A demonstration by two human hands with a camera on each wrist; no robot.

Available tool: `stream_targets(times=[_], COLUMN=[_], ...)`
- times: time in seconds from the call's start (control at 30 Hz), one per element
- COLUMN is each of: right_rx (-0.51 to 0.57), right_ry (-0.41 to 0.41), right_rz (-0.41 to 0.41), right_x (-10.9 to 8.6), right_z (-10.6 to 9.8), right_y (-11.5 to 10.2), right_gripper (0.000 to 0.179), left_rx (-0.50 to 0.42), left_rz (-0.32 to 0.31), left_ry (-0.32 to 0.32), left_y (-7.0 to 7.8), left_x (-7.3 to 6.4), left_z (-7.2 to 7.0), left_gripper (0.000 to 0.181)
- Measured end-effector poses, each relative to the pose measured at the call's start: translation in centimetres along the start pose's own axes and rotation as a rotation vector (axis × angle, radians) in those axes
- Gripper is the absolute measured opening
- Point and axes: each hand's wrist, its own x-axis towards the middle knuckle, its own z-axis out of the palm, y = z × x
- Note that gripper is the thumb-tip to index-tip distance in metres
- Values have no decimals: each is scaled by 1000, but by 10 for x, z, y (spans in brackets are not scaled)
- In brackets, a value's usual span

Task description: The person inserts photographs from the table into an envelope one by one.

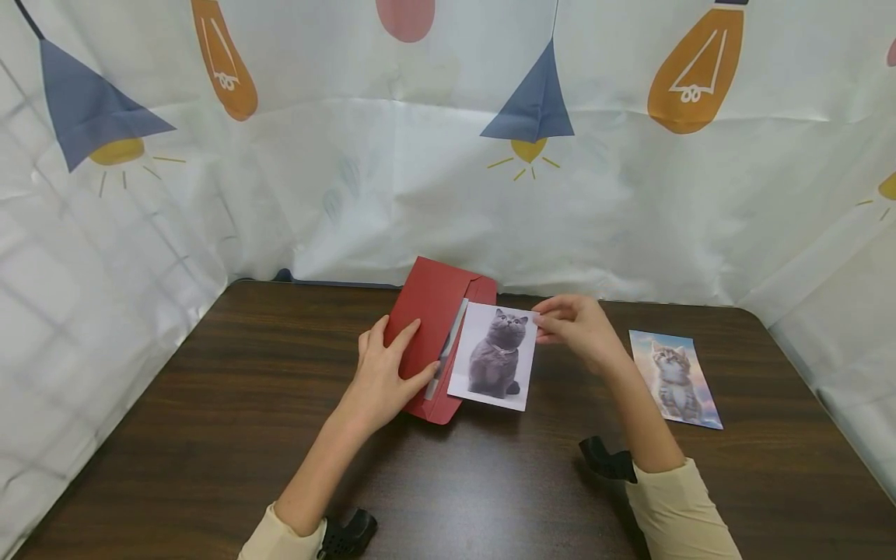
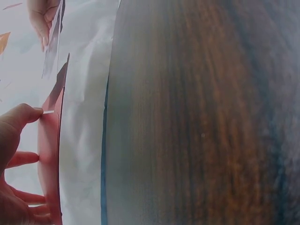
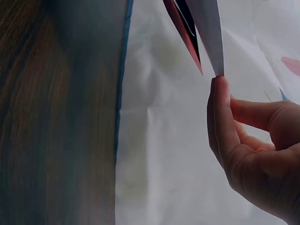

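My left hand grips a red envelope by its left side, thumb near the opening and fingers spread over its face. The envelope is tilted, and a pale strip shows inside its mouth. Between thumb and fingers, my right hand pinches the upper right edge of a photo card of a grey cat. That card overlaps the envelope's right part in the head view. In the right wrist view the card appears nearly edge-on, beside the envelope's red corner.
A second card with a striped kitten lies on the dark wooden table at the right. A white curtain with lamp prints hangs along the back. Black wrist mounts sit below both hands.
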Motion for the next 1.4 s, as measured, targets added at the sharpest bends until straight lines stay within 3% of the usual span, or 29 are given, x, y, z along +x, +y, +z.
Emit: stream_targets(times=[0.4, 0.77, 1.03, 1.4], right_rx=[14, 29, 34, 52], right_ry=[19, 30, 31, 59], right_rz=[24, 20, 20, 38], right_x=[2, 3, 4, 2], right_z=[11, 21, 29, 39], right_y=[2, 5, 6, 6], right_gripper=[27, 26, 25, 23], left_rx=[-2, -9, -2, 7], left_rz=[-7, 14, 7, 36], left_ry=[-11, 28, 13, 39], left_y=[2, 2, 4, 4], left_x=[0, -2, -2, -1], left_z=[1, 3, 2, 4], left_gripper=[75, 70, 72, 68])
